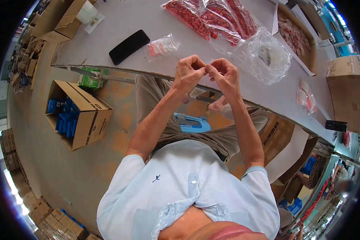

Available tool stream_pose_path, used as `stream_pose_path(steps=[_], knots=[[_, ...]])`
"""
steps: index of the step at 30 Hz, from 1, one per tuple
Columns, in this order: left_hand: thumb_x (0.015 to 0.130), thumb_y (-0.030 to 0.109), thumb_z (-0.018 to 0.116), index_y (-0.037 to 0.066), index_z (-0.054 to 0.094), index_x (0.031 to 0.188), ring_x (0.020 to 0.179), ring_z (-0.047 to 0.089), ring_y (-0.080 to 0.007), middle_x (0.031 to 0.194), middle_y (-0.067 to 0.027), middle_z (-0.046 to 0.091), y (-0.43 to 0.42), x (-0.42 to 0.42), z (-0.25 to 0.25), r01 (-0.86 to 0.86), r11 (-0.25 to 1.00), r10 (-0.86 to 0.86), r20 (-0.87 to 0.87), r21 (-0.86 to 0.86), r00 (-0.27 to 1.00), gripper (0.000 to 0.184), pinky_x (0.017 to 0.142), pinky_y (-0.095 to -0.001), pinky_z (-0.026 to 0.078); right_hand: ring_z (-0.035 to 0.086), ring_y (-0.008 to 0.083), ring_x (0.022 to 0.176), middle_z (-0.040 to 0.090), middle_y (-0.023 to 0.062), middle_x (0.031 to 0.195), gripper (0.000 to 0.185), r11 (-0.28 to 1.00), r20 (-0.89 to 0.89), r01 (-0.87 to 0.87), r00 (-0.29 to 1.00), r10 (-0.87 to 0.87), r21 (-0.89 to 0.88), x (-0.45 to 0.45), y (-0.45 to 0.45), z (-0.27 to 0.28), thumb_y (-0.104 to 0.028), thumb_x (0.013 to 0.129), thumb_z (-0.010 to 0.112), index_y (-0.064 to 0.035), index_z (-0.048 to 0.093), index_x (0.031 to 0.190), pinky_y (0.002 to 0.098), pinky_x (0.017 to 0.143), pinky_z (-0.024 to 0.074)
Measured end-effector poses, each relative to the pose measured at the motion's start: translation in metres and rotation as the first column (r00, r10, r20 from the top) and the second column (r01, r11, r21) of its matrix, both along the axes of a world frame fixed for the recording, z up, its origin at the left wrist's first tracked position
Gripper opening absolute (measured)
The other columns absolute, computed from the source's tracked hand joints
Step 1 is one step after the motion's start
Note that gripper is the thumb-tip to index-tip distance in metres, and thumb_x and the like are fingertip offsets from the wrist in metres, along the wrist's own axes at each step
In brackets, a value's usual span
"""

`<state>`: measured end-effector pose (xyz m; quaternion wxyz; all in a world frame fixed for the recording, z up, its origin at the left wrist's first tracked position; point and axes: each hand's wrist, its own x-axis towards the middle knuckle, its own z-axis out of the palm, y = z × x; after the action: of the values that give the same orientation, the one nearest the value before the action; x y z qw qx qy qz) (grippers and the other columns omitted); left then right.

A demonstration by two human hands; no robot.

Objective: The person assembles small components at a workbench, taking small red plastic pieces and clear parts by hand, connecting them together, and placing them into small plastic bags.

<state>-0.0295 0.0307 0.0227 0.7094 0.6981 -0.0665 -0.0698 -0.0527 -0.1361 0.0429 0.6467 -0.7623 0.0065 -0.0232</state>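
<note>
My left hand and my right hand meet over the near edge of the table. Thumb and forefinger are pinched together on both, and the fingertips touch. Whatever sits between them is too small to make out. Just beyond my left hand lies a small clear packet with red and white contents. Past my right hand is a clear plastic bag, its open mouth crumpled towards me. Many small red pieces fill its far part.
A black phone lies at the left. Further right are an open carton of red pieces, another small packet and a black object. On the floor stands a carton with blue boxes. Another person is at the far right.
</note>
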Motion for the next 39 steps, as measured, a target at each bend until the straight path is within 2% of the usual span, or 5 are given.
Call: stream_pose_path(steps=[5,20,28,34,39], knots=[[0.091,0.010,0.081,0.001,0.070,0.087,0.074,0.065,-0.0075,0.080,-0.0053,0.072,0.001,-0.003,0.008,0.012,1.000,-0.012,0.005,0.027,1.000,0.014,0.067,-0.0242,0.056,0.069,0.0102,0.071,0.074,0.0064,0.083,0.015,0.988,-0.050,-0.004,0.999,0.011,0.151,0.004,-0.001,-0.001,-0.012,0.094,0.069,0.0018,0.074,0.098,0.0246,0.063,0.0589],[0.089,0.006,0.075,0.000,0.075,0.097,0.078,0.071,-0.0110,0.085,-0.0068,0.075,0.000,-0.006,0.010,0.040,0.993,-0.049,0.076,0.114,0.996,0.010,0.072,-0.0263,0.059,0.068,0.0085,0.067,0.072,0.0048,0.075,0.010,0.986,-0.026,-0.031,0.999,0.036,0.167,0.002,-0.006,0.000,-0.007,0.089,0.066,0.0006,0.073,0.089,0.0228,0.062,0.0580],[0.088,0.002,0.072,0.001,0.072,0.093,0.079,0.062,-0.0100,0.088,-0.0023,0.065,-0.012,-0.016,0.007,-0.153,0.974,0.086,0.358,0.164,0.930,0.004,0.070,-0.0278,0.051,0.064,0.0074,0.064,0.069,0.0023,0.073,0.008,0.989,0.019,0.048,0.998,-0.052,0.143,0.005,-0.003,-0.013,-0.006,0.088,0.067,0.0003,0.072,0.086,0.0224,0.060,0.0563],[0.089,0.002,0.072,-0.002,0.070,0.089,0.071,0.063,-0.0122,0.087,-0.0061,0.065,-0.023,-0.017,0.011,-0.278,0.961,0.270,0.271,-0.007,0.924,0.005,0.062,-0.0276,0.051,0.067,0.0098,0.068,0.071,0.0049,0.081,0.011,0.967,0.008,0.071,0.997,-0.076,0.245,0.000,0.004,-0.001,-0.008,0.091,0.068,0.0018,0.072,0.092,0.0245,0.062,0.0590],[0.093,0.003,0.071,0.001,0.070,0.093,0.077,0.060,-0.0068,0.090,-0.0009,0.065,-0.018,-0.015,0.007,-0.219,0.975,0.204,0.272,0.027,0.941,0.003,0.065,-0.0233,0.049,0.070,0.0133,0.073,0.073,0.0079,0.087,0.016,0.954,-0.061,0.026,0.998,-0.008,0.298,-0.001,0.003,0.009,-0.012,0.097,0.068,0.0036,0.072,0.100,0.0276,0.064,0.0623]])
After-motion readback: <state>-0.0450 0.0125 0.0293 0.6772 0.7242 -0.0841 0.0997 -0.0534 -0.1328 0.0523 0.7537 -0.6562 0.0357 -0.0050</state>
